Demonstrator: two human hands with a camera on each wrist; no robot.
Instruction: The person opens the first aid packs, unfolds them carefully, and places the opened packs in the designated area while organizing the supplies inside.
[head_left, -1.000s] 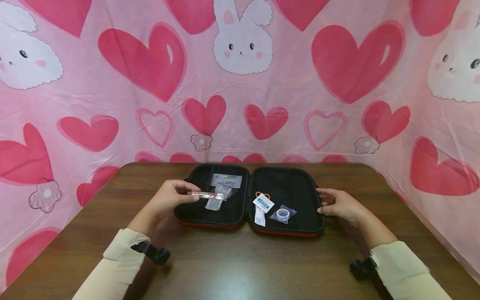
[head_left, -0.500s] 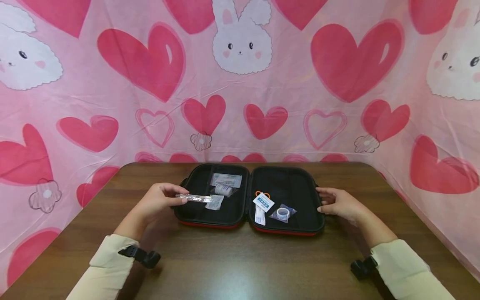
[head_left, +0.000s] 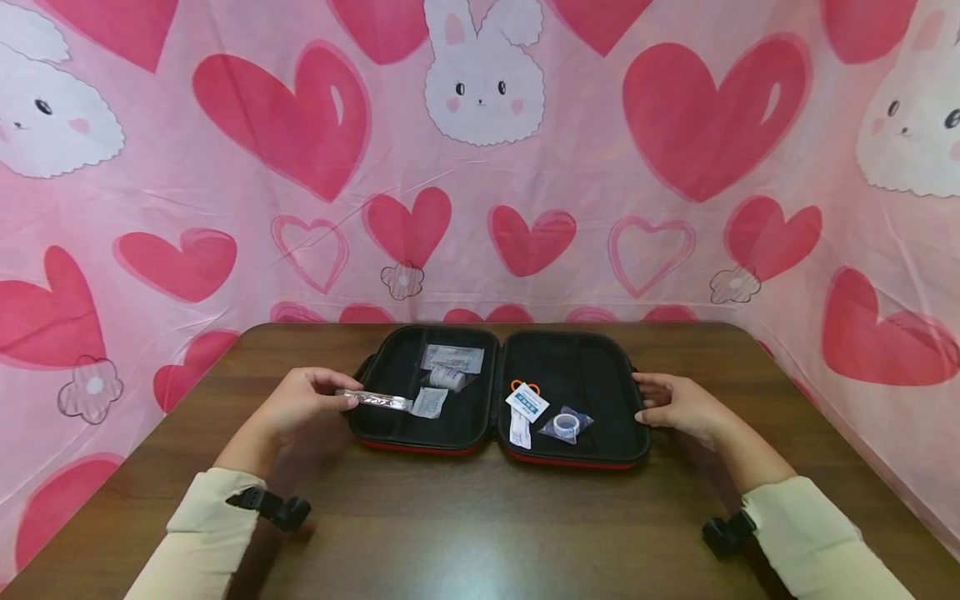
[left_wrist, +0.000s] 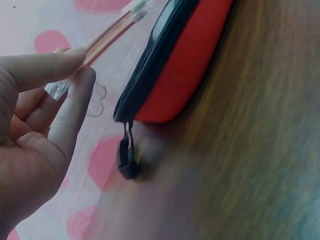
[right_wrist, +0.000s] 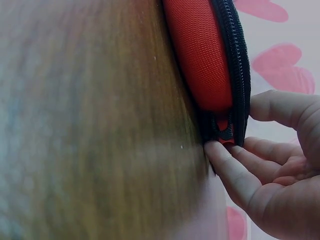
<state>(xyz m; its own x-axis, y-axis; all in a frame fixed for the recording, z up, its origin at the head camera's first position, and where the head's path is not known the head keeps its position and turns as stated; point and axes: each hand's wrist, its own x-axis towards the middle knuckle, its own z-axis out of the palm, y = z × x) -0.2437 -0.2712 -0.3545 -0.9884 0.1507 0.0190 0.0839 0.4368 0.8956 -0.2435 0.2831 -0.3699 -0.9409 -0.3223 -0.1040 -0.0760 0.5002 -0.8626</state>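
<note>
Conceivably the wooden table lets the open red-and-black zip case slide, should the right hand tug the outer edge gripped between its thumb and fingers. The left hand pinches the clear-wrapped swab packet near one end, above the case's left rim — a slack pinch might drop it. How high it hangs is unclear; fingertips cover that end. A blue-printed sachet partly hides some orange loops — probably scissor handles.

Looks bright and even in head view; shows pale glare on near tabletop, soft shadow beside left sleeve. Turns duller in wrist views, with blurred wood grain, bluish sheen.
</note>
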